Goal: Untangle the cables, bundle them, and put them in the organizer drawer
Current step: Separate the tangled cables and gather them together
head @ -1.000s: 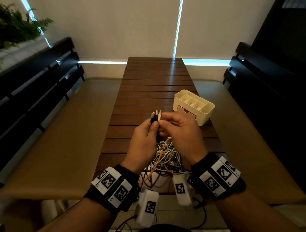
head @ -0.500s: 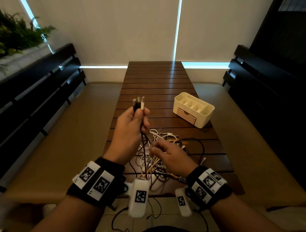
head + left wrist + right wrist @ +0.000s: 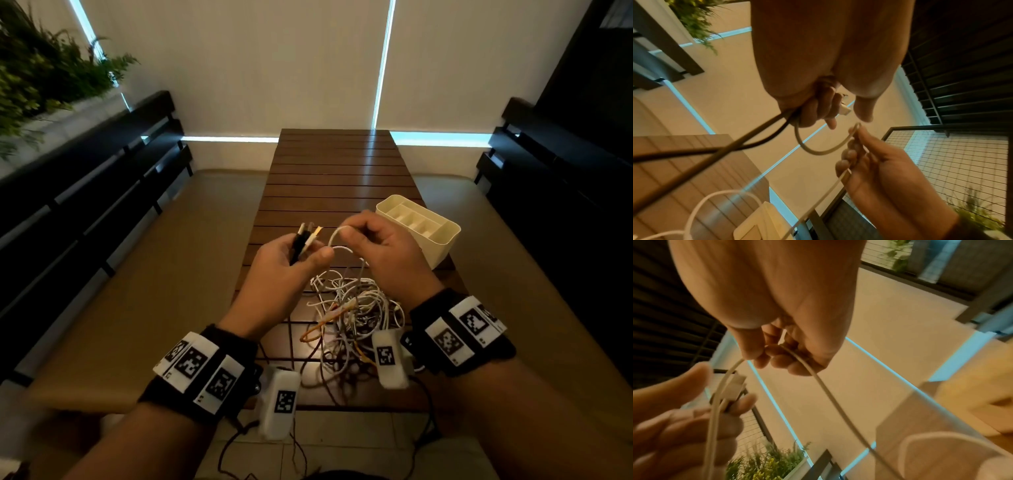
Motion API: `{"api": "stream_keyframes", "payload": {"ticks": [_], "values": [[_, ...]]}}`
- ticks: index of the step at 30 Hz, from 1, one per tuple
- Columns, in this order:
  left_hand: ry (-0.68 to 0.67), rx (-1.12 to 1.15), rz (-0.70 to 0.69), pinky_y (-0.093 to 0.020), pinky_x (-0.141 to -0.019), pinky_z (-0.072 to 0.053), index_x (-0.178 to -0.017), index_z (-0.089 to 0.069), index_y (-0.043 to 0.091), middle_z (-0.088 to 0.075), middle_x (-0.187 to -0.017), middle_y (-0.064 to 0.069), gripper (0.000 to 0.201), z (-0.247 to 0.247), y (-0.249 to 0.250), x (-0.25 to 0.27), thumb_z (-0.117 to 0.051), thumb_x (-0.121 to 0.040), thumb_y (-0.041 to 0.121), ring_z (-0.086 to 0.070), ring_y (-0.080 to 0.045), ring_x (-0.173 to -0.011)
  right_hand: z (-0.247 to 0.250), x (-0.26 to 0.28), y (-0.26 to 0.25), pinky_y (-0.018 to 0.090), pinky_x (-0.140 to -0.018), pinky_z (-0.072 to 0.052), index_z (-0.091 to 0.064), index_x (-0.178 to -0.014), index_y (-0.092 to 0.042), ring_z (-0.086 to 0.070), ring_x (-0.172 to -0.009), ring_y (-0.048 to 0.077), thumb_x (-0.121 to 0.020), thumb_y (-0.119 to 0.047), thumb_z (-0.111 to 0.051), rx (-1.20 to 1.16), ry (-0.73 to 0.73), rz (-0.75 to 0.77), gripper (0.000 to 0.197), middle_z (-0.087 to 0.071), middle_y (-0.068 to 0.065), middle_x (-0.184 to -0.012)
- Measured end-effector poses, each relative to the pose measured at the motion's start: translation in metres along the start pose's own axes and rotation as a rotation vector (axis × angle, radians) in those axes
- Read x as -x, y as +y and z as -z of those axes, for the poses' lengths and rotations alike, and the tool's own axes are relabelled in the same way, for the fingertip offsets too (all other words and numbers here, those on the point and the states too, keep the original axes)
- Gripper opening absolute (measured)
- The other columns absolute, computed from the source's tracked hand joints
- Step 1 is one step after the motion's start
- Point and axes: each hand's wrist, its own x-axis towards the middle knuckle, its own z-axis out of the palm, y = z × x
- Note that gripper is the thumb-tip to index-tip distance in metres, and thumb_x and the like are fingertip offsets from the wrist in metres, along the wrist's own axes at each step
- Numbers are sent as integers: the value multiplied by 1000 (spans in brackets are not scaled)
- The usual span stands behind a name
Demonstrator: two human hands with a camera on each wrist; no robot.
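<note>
The left hand (image 3: pixel 284 263) grips a bunch of cable plugs (image 3: pixel 306 236). The right hand (image 3: pixel 383 250) pinches a white cable (image 3: pixel 337 236) beside them, above the cable tangle (image 3: pixel 349 315) on the desk (image 3: pixel 329 171). The organizer (image 3: pixel 445 240) sits just right.

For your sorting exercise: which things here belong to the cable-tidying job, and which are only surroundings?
Job: left hand holding plugs; right hand pinching white cable; cable tangle; organizer.

Surroundings: table; benches; plant.
</note>
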Motion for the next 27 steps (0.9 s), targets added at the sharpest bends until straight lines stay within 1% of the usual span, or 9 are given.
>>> {"api": "stream_keyframes", "payload": {"ticks": [3, 5, 8, 12, 15, 18, 21, 23, 27], "values": [[-58, -32, -22, -18, -53, -35, -92, -69, 5, -48, -61, 13, 22, 1, 3, -5, -68, -93, 27, -40, -3, -53, -7, -2, 0, 42, -84, -53, -69, -97, -20, -62, -90, 25, -97, -24, -60, 5, -21, 25, 10, -67, 2, -93], [-29, -33, -31, -19, -50, -33, -89, -70, 6, -46, -55, 15, 19, 4, 7, -7, -67, -94, 24, -36, -2, -49, -10, 3, 6, 42, -77, -54, -68, -96, -23, -61, -84, 25, -99, -27, -57, 1, -20, -38, 12, -66, 5, -90], [68, 3, -77, -19, -47, -33, -82, -67, 12, -47, -50, 16, 18, 10, 16, -8, -65, -94, 25, -36, 0, -45, -20, 18, 19, 24, -64, -49, -66, -95, -20, -54, -68, 12, -102, -29, -49, -48, -88, -186, 20, -58, 0, -76], [227, 201, -96, -45, -51, -46, -87, -66, 13, -46, -58, 8, 20, 31, 23, -13, -62, -95, 31, -39, -20, -54, -36, 41, 47, 20, -70, -48, -67, -94, -18, -57, -70, 3, -104, -31, -44, -23, -168, -320, 28, -59, -6, -76], [258, 188, -44, -33, -53, -41, -83, -63, 18, -44, -59, 8, 20, 49, 5, -14, -58, -99, 28, -38, -15, -53, -33, 41, 54, 29, -70, -44, -69, -90, -26, -52, -65, 5, -102, -30, -48, -63, -80, -401, 25, -55, -3, -74], [102, -46, 164, -32, -54, -30, -73, -58, 21, -40, -57, 7, 25, 52, -29, -4, -62, -96, 29, -33, -13, -50, -13, 15, 32, 21, -59, -41, -67, -91, -20, -45, -59, 2, -101, -28, -51, -73, 100, -319, 21, -51, -16, -64], [-48, -260, 342, -25, -49, -27, -74, -63, 14, -39, -48, 12, 25, 49, -52, 6, -64, -96, 26, -31, -3, -44, 11, -13, 8, 14, -61, -43, -65, -85, -22, -50, -67, 2, -99, -26, -56, 70, 191, -93, 17, -57, -13, -71], [38, -302, 357, -25, -50, -29, -80, -67, 10, -46, -55, 10, 25, 54, -52, 5, -63, -97, 27, -38, -6, -51, 20, -23, 4, 15, -67, -43, -67, -87, -21, -54, -74, 3, -98, -23, -60, 220, 125, 5, 13, -61, -7, -79], [348, -279, 246, -26, -52, -33, -77, -59, 21, -50, -66, 1, 25, 73, -20, -2, -55, -101, 28, -41, -13, -57, 14, -25, 16, 17, -67, -38, -68, -88, -19, -52, -77, 1, -95, -20, -63, 538, -93, 45, 9, -58, -12, -83]]}}
